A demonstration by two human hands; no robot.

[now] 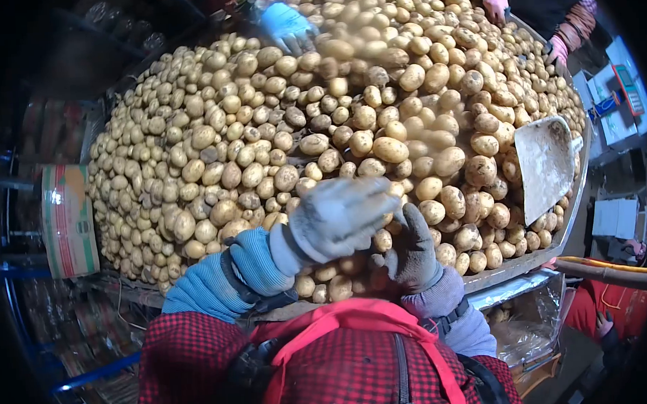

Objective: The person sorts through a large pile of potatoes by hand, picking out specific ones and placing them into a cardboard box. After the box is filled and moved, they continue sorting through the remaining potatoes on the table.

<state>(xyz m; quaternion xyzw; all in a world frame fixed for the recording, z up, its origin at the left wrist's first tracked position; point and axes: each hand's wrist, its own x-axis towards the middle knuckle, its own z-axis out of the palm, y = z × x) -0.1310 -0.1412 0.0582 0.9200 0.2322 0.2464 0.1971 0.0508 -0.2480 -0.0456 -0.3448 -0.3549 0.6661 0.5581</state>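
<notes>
A large heap of potatoes (263,143) fills the table in front of me. My left hand (345,212), in a pale grey glove, stretches over the near side of the heap with its fingers extended, slightly blurred. Beside it, my right hand (412,252), in a darker grey glove, is cupped, its thumb apart from its fingers. A small potato (383,240) shows in the gap between the two hands. Neither glove visibly grips a potato, though the left palm faces away from view. Larger potatoes (455,200) lie just beyond my right hand.
A dirty white scoop (546,167) lies on the heap at the right, near the table's metal rim (576,209). Co-workers' gloved hands, one blue (287,24) and two pink (497,4), are at the far side. A cardboard box (69,220) stands left.
</notes>
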